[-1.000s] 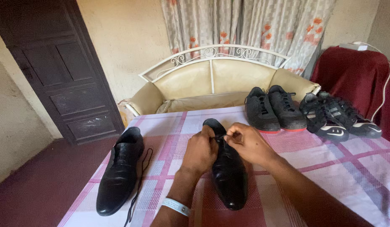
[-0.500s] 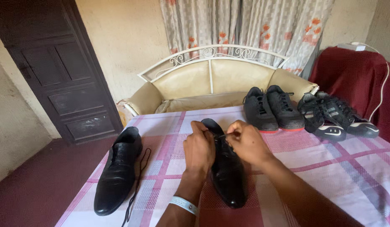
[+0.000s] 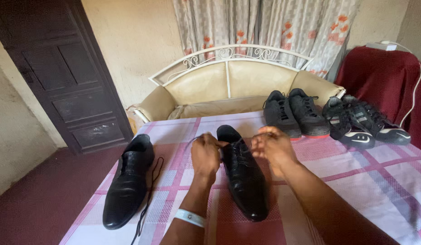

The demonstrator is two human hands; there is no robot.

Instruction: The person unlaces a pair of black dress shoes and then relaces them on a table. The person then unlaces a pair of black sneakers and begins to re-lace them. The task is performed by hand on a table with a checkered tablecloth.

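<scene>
Head view showed the left hand (image 3: 205, 154) and right hand (image 3: 274, 146) closed, each pinching a lace end (barely visible) beside the black dress shoe (image 3: 243, 174) lying mid-table on the pink checked tablecloth (image 3: 355, 177); 1 matching shoe (image 3: 128, 183) lay left.

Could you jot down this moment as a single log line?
left hand: pinching lace | right hand: pinching lace | black dress shoe: between hands on checked tablecloth | second dress shoe: left, unlaced
</scene>
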